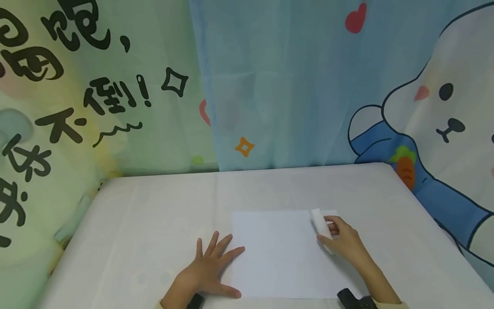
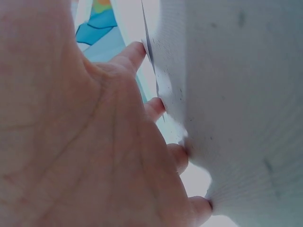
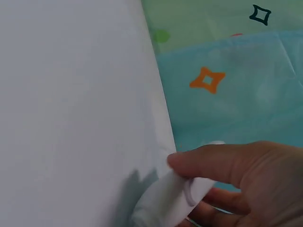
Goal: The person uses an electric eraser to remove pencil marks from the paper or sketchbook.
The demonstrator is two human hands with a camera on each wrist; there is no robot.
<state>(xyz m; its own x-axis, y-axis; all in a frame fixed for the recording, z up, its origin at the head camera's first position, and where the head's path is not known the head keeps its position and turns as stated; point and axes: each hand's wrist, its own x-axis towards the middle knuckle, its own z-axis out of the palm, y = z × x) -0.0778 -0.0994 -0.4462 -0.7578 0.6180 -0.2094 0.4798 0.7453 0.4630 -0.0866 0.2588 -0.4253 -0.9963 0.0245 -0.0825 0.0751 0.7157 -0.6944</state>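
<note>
A white sheet of paper (image 1: 278, 262) lies flat on the white-covered table. My left hand (image 1: 210, 270) is spread wide at its left edge, thumb and index finger reaching the sheet. In the left wrist view, the fingertips of that hand (image 2: 109, 137) touch the pale surface. Toward the far right corner of the paper, my right hand (image 1: 343, 240) grips a white, rounded oblong object (image 1: 319, 222), tilted over the sheet. The right wrist view shows the thumb on top of this object (image 3: 163, 198), which carries a curved greyish mark. Its exact kind cannot be told.
The white tabletop (image 1: 154, 223) extends on both sides of the paper. Behind it hangs a printed cloth (image 1: 278, 94) with dark lettering and a cartoon figure. A black wrist device (image 1: 351, 299) sits by the right wrist, and another (image 1: 195, 301) by the left.
</note>
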